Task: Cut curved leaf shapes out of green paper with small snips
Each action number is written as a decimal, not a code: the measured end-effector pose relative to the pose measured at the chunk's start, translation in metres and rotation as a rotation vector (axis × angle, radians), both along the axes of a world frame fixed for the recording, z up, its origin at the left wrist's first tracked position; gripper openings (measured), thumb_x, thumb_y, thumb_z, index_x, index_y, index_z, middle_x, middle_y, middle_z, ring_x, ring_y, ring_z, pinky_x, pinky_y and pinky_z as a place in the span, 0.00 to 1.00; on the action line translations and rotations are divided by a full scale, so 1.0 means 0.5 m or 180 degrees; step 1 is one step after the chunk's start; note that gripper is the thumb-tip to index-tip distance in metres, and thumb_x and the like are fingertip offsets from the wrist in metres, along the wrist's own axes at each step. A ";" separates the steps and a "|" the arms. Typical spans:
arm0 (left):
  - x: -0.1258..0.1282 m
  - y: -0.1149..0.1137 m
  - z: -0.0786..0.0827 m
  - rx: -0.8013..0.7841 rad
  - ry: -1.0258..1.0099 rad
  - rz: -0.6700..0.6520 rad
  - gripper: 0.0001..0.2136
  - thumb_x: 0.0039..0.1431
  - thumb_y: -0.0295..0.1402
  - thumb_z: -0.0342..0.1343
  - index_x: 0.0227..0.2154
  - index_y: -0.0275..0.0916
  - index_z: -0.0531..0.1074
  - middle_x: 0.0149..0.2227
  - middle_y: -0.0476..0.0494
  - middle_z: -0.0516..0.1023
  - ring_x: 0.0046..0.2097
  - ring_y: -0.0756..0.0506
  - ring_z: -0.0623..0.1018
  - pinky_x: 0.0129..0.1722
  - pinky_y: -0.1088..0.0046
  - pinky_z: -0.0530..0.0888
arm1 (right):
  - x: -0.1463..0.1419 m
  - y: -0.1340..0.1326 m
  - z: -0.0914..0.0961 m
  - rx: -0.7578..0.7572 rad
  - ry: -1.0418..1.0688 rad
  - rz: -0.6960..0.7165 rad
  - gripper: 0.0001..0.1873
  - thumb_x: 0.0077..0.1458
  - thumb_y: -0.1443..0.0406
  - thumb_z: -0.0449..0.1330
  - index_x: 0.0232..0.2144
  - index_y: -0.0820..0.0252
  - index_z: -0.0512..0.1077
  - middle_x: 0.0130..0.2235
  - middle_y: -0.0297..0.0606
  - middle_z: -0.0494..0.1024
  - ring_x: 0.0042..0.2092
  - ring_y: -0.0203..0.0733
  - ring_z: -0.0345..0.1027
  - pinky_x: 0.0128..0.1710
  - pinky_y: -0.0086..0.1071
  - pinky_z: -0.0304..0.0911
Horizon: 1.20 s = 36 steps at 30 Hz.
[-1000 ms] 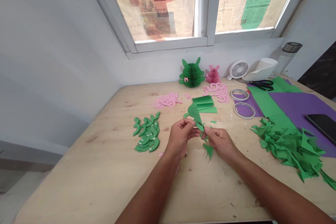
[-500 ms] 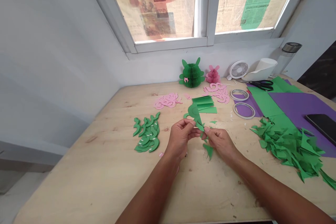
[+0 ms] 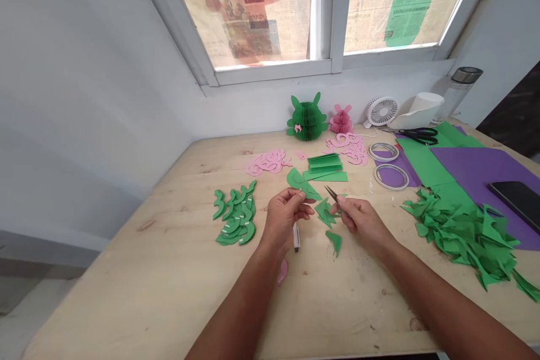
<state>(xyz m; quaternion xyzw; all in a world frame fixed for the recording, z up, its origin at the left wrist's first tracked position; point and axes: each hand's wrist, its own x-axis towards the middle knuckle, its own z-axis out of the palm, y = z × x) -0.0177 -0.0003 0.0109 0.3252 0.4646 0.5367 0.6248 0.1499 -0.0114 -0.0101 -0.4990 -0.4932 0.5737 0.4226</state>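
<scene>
My left hand (image 3: 286, 215) is closed, pinching a green paper piece (image 3: 301, 183) with a rounded edge and faint curved lines on it. In my right hand (image 3: 358, 219) is a pair of scissors (image 3: 332, 193), its dark pointed blades angled up and left, just apart from the paper. The handles are mostly hidden by my fingers. Green paper offcuts (image 3: 324, 212) lie on the table between my hands, and a further scrap (image 3: 335, 241) sits nearer me. Beside my left wrist is a slim white and dark object (image 3: 296, 238). A pink paper piece (image 3: 282, 271) shows partly behind my forearm.
Left lie stacked curved green cutouts (image 3: 238, 219); behind are pink cutouts (image 3: 268, 162) and folded green strips (image 3: 324, 163). Tape rolls (image 3: 391, 177), black-handled scissors (image 3: 417, 135), a phone (image 3: 517, 199) and a scrap heap (image 3: 468, 236) are right. Paper figures (image 3: 307, 121) stand by the wall.
My hands have moved apart. The green paper has shifted left and tilted over, and the scissors in my right hand now show clear of it. More of the offcuts is visible.
</scene>
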 end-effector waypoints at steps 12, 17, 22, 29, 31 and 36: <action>0.011 -0.018 0.006 0.0121 0.0761 -0.1644 0.06 0.43 0.31 0.59 0.21 0.36 0.67 0.17 0.50 0.72 0.17 0.53 0.67 0.18 0.78 0.62 | -0.003 0.001 0.002 0.0260 0.0163 -0.0321 0.16 0.42 0.55 0.64 0.24 0.63 0.68 0.19 0.25 0.52 0.20 0.28 0.38 0.19 0.27 0.36; 0.011 -0.013 0.003 0.0194 0.0872 -0.1407 0.06 0.43 0.32 0.58 0.20 0.36 0.68 0.15 0.51 0.69 0.18 0.52 0.68 0.19 0.78 0.62 | -0.004 0.002 -0.004 0.0349 0.0001 -0.0468 0.16 0.43 0.57 0.63 0.18 0.61 0.62 0.19 0.25 0.51 0.21 0.28 0.39 0.19 0.27 0.37; 0.010 -0.006 -0.006 0.0259 0.0857 -0.0859 0.06 0.43 0.32 0.58 0.20 0.36 0.68 0.15 0.53 0.66 0.18 0.54 0.65 0.19 0.78 0.62 | -0.010 0.002 -0.010 0.0353 -0.0038 -0.0615 0.17 0.43 0.58 0.62 0.17 0.60 0.59 0.19 0.25 0.50 0.21 0.29 0.39 0.18 0.27 0.37; 0.020 -0.013 -0.006 0.0015 0.0530 -0.1014 0.12 0.41 0.35 0.62 0.28 0.36 0.68 0.21 0.49 0.73 0.21 0.52 0.70 0.19 0.78 0.63 | -0.017 0.000 -0.019 0.0443 0.0266 -0.1039 0.18 0.43 0.58 0.63 0.17 0.59 0.59 0.18 0.25 0.49 0.20 0.29 0.38 0.17 0.27 0.36; 0.023 -0.016 -0.006 -0.0039 0.0506 -0.1148 0.12 0.41 0.35 0.62 0.27 0.37 0.67 0.23 0.47 0.75 0.20 0.52 0.70 0.19 0.78 0.63 | -0.017 -0.001 -0.021 0.0456 0.0351 -0.1074 0.18 0.43 0.58 0.63 0.17 0.59 0.59 0.19 0.25 0.49 0.20 0.29 0.38 0.17 0.27 0.36; 0.023 -0.015 -0.010 -0.0055 0.0542 -0.0869 0.11 0.40 0.34 0.62 0.22 0.37 0.65 0.20 0.47 0.74 0.19 0.53 0.69 0.17 0.79 0.62 | -0.019 -0.001 -0.022 0.0393 0.0405 -0.1021 0.19 0.43 0.58 0.63 0.17 0.59 0.58 0.19 0.24 0.48 0.20 0.28 0.38 0.17 0.26 0.36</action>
